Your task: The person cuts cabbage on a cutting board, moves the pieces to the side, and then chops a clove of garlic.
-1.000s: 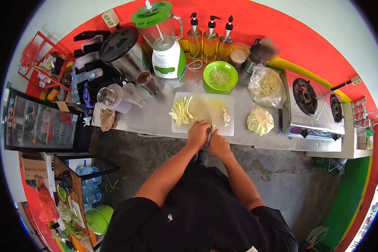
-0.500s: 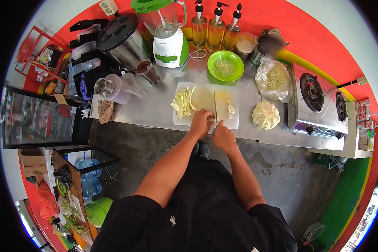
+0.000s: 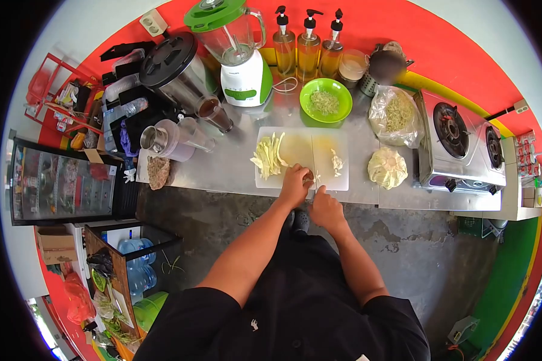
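Note:
On the white cutting board (image 3: 271,182), my left hand (image 3: 296,186) is closed, fingertips curled down close to the knife; what they press on is hidden. My right hand (image 3: 327,210) grips the handle of a knife (image 3: 313,156) at the board's front edge, its thin blade pointing away from me. Left of the blade lies a pile of pale cabbage strips (image 3: 269,154). To its right are small chopped white pieces (image 3: 336,163). A few pale bits show beside the blade near my fingers.
Behind the board stands a green bowl (image 3: 307,108) of shredded pale vegetable. A cabbage head (image 3: 387,168), a plastic bag of shreds (image 3: 396,114) and a gas stove (image 3: 457,156) are to the right. A blender (image 3: 241,78), pump bottles (image 3: 308,54) and jugs (image 3: 168,141) line the back and left.
The whole view has shifted slightly, so the counter sits lower and further right. The knife's near end and my right hand are slightly lower relative to the board. Both hands keep their grips.

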{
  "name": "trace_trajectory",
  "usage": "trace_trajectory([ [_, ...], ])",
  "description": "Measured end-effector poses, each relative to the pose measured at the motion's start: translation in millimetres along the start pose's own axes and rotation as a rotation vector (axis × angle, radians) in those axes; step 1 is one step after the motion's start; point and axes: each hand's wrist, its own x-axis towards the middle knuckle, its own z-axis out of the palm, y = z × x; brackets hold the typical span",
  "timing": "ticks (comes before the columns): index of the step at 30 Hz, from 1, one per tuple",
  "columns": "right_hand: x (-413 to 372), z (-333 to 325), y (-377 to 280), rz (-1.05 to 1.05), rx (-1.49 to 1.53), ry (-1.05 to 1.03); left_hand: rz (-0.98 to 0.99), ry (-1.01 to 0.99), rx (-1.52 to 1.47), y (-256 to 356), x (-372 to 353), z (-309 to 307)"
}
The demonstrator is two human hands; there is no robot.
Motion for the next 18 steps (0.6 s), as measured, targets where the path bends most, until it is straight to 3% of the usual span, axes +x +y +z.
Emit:
trace_trajectory([
  [18,8,7,6,-0.019,0.074,0.077,0.001,-0.048,-0.07,0,-5,-9],
])
